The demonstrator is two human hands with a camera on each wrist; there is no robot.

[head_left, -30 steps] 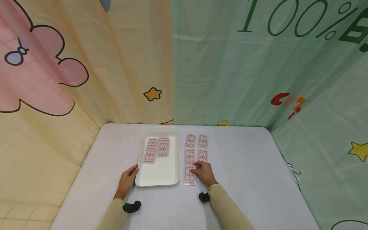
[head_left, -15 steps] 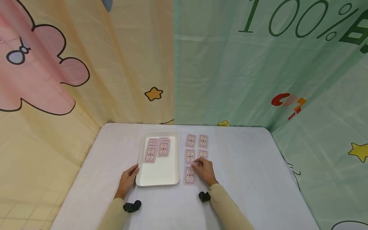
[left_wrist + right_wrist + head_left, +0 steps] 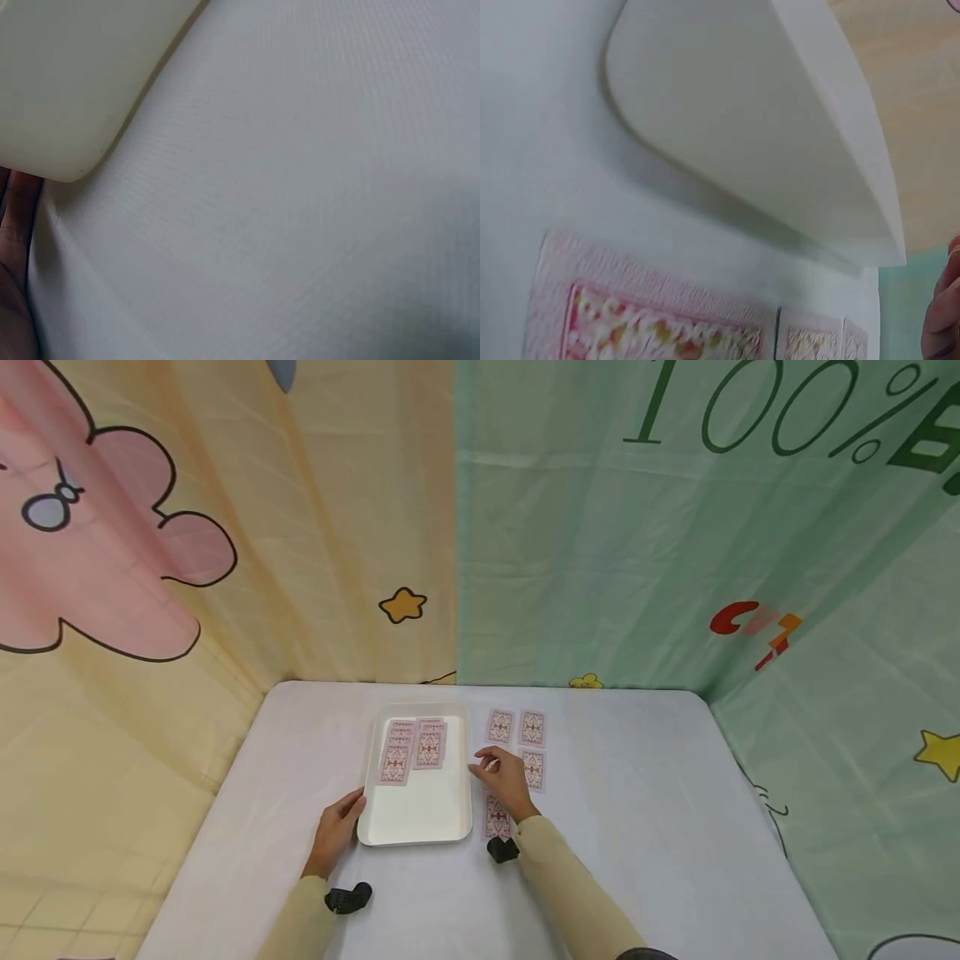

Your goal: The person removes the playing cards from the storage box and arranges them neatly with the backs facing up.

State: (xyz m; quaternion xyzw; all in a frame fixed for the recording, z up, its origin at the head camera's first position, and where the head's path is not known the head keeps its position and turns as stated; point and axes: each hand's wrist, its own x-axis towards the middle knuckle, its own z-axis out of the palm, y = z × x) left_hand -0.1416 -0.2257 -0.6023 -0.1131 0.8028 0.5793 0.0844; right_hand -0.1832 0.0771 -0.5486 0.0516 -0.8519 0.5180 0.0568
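A big white table (image 3: pixel 637 827) fills the bottom of the head view. Bright cartoon curtains (image 3: pixel 225 527) hang behind it.

A white tray (image 3: pixel 420 814) sits on the table, a little left of the middle. Some pink cards (image 3: pixel 412 752) lie in a loose pile at the far end of the tray, face down.

More pink cards lie flat on the table, just to the right of the tray. Two far cards (image 3: pixel 516 727) sit side by side. One card (image 3: pixel 533 769) lies below them, partly under the hand. One near card (image 3: pixel 497 817) lies closest to the person.

The left hand (image 3: pixel 335 831) rests against the near left corner of the tray. Its fingers look loose and touch the tray's edge. In the left wrist view, only a bit of the hand shows next to the tray corner.

The right hand (image 3: pixel 504 778) is up over the cards, beside the tray's right edge. Its fingers are curled, with the tips close together. I cannot tell if it holds a card.
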